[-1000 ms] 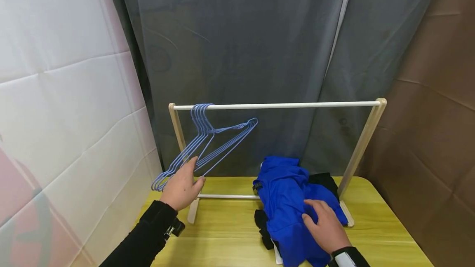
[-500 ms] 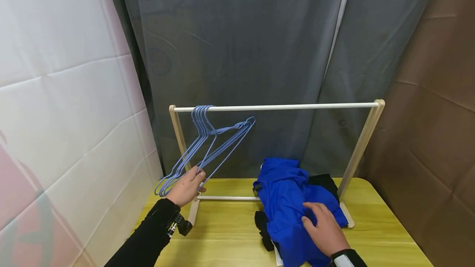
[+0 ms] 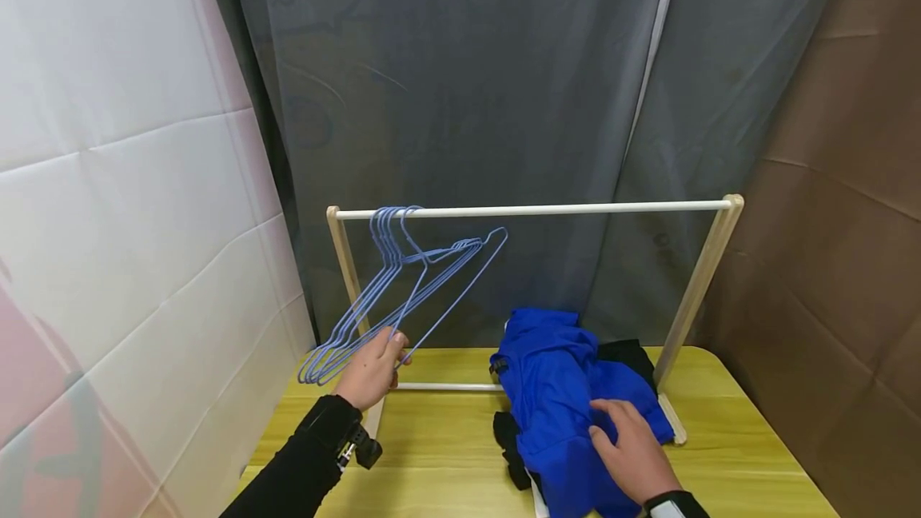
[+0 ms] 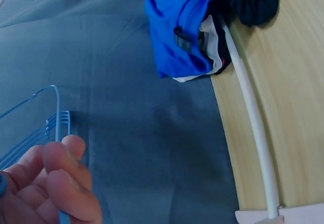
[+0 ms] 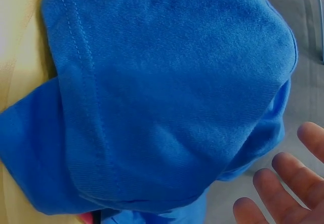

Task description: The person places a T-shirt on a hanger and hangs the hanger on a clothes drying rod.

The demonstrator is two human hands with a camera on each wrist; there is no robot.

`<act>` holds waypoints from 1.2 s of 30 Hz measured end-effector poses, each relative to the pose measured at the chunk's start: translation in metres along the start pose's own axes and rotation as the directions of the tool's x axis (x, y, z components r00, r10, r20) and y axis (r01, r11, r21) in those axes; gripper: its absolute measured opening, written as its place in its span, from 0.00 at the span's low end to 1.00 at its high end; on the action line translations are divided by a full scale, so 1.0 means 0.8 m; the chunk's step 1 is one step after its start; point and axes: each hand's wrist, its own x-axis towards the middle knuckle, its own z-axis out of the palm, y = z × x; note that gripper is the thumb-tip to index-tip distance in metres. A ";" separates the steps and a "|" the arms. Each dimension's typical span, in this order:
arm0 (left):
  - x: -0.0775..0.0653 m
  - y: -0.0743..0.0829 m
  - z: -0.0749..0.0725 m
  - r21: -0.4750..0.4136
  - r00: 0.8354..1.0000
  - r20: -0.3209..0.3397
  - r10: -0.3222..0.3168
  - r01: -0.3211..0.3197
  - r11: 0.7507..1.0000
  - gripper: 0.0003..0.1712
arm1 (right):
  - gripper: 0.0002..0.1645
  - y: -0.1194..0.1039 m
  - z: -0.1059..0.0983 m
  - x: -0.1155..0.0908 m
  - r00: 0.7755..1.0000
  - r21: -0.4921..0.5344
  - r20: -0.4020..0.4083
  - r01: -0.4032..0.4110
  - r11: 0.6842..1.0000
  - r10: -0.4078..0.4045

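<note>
My left hand (image 3: pixel 370 370) grips the lower corner of the front blue wire hanger (image 4: pixel 58 113), its fingers curled round the wire. This hanger stands a little apart from several similar blue hangers (image 3: pixel 360 304), and its hook is still over the white rail (image 3: pixel 561 209). My right hand (image 3: pixel 633 450) hovers over or lightly touches the heaped blue garment (image 3: pixel 550 414); contact is unclear. In the right wrist view its spread fingers (image 5: pixel 281 188) hold nothing, beside the blue cloth. Black cloth (image 3: pixel 626 354) shows from under the blue garment.
A wooden post (image 3: pixel 698 310) holds the rack at the right, and another post (image 3: pixel 345 258) at the left. A white lower bar (image 3: pixel 446 387) runs just above the yellow wood-grain table (image 3: pixel 432 454). Grey curtain (image 3: pixel 460 86) hangs behind; white and brown cloth walls flank the table.
My left hand has closed round the front hanger's lower corner and drawn that hanger slightly right, away from the others. The right hand has barely moved.
</note>
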 end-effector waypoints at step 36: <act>-0.048 -0.066 0.077 -0.061 0.990 0.139 0.002 0.006 0.998 0.28 | 0.17 -0.055 0.012 0.067 0.963 -0.044 -0.079 0.256 0.966 -0.258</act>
